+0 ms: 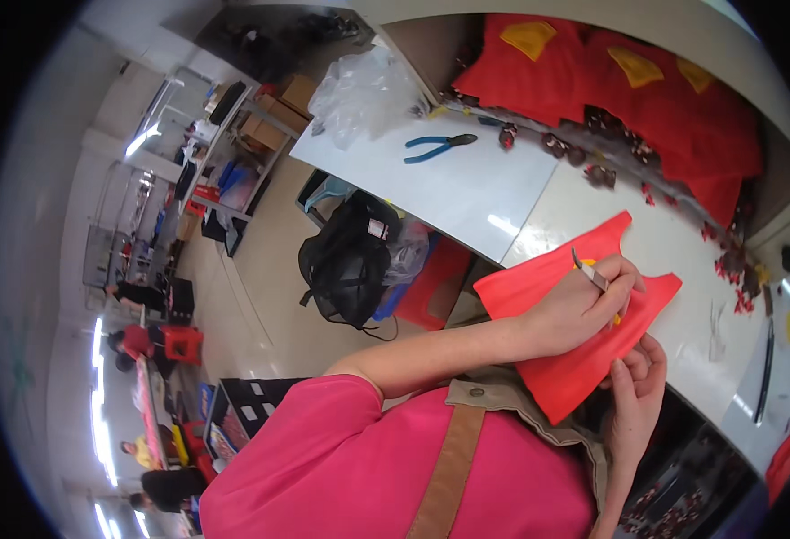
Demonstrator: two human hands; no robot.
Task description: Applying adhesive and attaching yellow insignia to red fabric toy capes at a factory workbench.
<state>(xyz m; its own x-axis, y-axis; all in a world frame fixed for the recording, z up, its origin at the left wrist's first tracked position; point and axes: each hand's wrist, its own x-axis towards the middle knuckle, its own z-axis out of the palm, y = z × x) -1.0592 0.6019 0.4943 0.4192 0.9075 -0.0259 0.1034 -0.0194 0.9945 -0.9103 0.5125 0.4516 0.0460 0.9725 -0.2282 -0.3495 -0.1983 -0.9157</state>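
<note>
A bright red cloth piece (561, 386), shaped like a small vest, lies over the front edge of the worktable and hangs toward my apron. My left hand (584, 301) is closed over its upper middle, gripping a slim silver pointed tool (591, 269) whose curved tip sticks up past the fingers. Part of a yellow patch (584, 264) shows beside that hand; the rest is hidden under it. At the lower right edge of the cloth, my right hand (638, 377) pinches it between thumb and fingers.
Blue-handled pliers (440, 146) and a clear plastic bag (359, 94) lie on the white table (476, 198). Red cloth pieces with yellow patches (528, 39) sit on the shelf at the back, above small brown and red bits (600, 176). A black mesh bag (348, 260) hangs left of the table.
</note>
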